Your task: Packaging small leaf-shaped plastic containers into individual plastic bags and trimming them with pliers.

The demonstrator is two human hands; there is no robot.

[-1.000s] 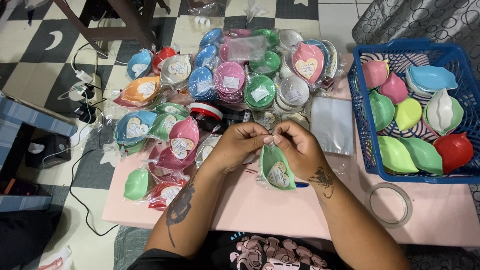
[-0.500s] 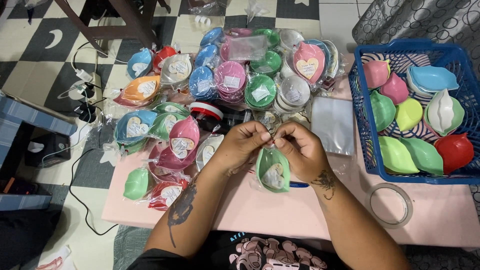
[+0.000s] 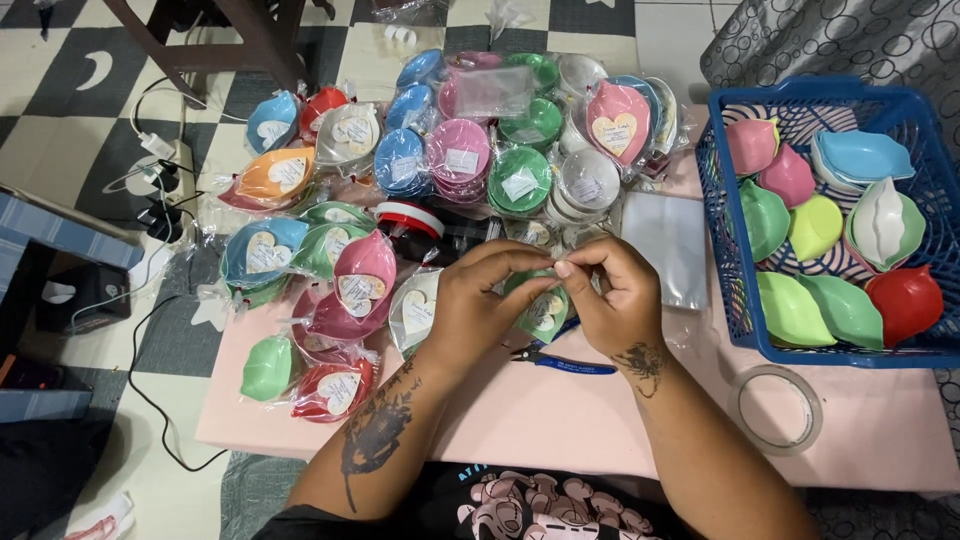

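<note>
Both hands pinch a bagged green leaf dish over the pink table

At far left, wrapped dishes [image 3: 300,270] in blue, orange, pink, red and green lie heaped along the edge of the pink table [image 3: 560,420], each in clear film with a pale heart tag. Next comes the left hand [image 3: 478,300], forearm angled up from the lower left, wrist bent, fingers curled in and closed so that the fingertips [image 3: 540,262] pinch the gathered top of a clear bag. In that bag sits the green leaf dish [image 3: 542,310], held just above the table's middle between the two hands; its long axis runs roughly toward and away from the person, the pinched neck at the far end, the rest partly hidden by the hands. Blue-handled pliers [image 3: 560,362] lie on the table just below it. The right hand [image 3: 618,300] mirrors the left, forearm coming from the lower right, fingers closed on the same bag neck, touching the left fingertips. Further right, a tape roll [image 3: 778,410] lies flat, and a blue basket [image 3: 730,270] holds unwrapped leaf dishes
</note>
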